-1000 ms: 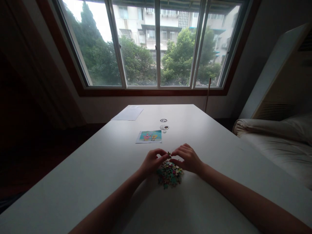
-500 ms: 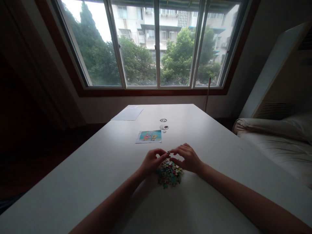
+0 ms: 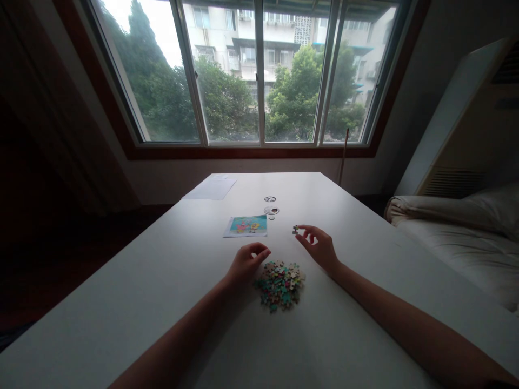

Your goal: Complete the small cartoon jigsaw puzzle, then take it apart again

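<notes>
Between the thumb and fingertips of my right hand (image 3: 318, 244) is a small jigsaw puzzle piece (image 3: 295, 230), held just over the white table. It may be more than one piece joined; it is too small to tell. My left hand (image 3: 248, 260) is closed, its thumb tip against the curled fingers, with nothing showing in it. That hand rests beside the upper left of a heap of loose puzzle pieces (image 3: 281, 286), mostly green and tan. Past the left hand lies a picture card (image 3: 247, 226) with colourful cartoon figures on a blue-green background.
Two round, flat objects (image 3: 271, 210) and a small piece (image 3: 271, 218) lie further up the white table (image 3: 121, 292). White paper sheets (image 3: 211, 188) lie at the far left corner. A window stands beyond, a pale sofa (image 3: 454, 232) to the right.
Both hands were together at the puzzle piece above the heap. My right hand has carried it forward and to the right; my left hand has let go and stays near the heap.
</notes>
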Motion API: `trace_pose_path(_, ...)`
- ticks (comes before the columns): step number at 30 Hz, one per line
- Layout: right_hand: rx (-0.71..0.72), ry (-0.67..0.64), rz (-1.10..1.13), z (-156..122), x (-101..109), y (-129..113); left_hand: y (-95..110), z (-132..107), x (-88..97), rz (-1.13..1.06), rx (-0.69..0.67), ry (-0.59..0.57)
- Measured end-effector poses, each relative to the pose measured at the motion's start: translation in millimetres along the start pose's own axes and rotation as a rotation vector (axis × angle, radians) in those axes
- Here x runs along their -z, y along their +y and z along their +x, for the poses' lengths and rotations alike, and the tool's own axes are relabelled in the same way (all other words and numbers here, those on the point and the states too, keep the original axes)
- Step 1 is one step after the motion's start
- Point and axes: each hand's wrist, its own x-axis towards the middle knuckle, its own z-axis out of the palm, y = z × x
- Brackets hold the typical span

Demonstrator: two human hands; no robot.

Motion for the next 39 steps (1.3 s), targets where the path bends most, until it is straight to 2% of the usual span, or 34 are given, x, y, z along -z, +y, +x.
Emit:
trace_pose_path(24,0.059,-0.047,0.017,-1,1,-5,-1,0,-2.1,-0.011,0.024,0.0)
trace_pose_path(29,-0.038,-0.075,0.058,-1,1,-3,-1,0,-2.2,-0.012,0.026,-0.007)
trace_pose_path(33,-0.163,-0.162,0.079,6,-3,8,-2,0,-1.8,-0.009,0.025,0.0)
trace_pose_path(39,-0.246,-0.327,-0.047,33,-26,27,-6,1,-0.1,0.006,0.016,0.003)
